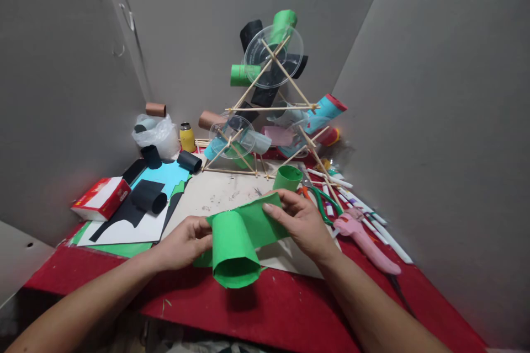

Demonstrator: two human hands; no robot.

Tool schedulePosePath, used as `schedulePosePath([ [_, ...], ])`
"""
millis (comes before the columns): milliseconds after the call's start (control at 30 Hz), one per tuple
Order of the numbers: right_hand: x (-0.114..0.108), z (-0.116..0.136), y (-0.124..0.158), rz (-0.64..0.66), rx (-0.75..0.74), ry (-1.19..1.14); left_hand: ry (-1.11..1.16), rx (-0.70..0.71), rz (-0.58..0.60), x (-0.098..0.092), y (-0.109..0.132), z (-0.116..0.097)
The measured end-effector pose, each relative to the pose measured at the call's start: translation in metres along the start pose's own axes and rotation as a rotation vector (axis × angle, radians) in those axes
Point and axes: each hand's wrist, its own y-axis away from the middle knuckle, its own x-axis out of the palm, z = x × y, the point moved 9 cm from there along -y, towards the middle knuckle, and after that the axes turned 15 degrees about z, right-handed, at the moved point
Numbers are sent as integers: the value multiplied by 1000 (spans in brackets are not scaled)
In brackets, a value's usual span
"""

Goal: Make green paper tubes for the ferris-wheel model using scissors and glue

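A strip of green paper point(265, 224) is stretched between my two hands above the front of the table. My left hand point(186, 240) pinches its left end, beside a green paper tube point(231, 237) that lies against the strip with its open end towards me. At the strip's upper right part, my right hand point(304, 220) grips it between thumb and fingers. Just behind that hand stands another short green tube point(287, 177) on the grey board point(194, 193). Whether the nearer tube is glued to the strip, I cannot tell.
Behind stands a stick frame point(273, 109) with clear plastic discs point(253, 66) and coloured tubes. To the right lie a pink glue gun point(368, 242), green-handled scissors point(321, 204) and several white markers point(389, 237). Black tubes point(144, 197), paper sheets and a red box point(101, 198) are left.
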Motion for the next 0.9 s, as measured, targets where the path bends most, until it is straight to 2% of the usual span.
schedulePosePath([
  [167, -1, 0, -1, 23, -11, 58, -71, 65, 6, 0, -2, -8],
  [367, -2, -2, -1, 14, -9, 119, -141, 94, 96, 10, -3, -13],
  [567, 0, -9, -2, 10, 31, 137, -27, 127, 189, 17, -4, -9],
  [900, -5, -22, -2, -43, 106, 106, 305, -17, 172, -4, -2, 11],
])
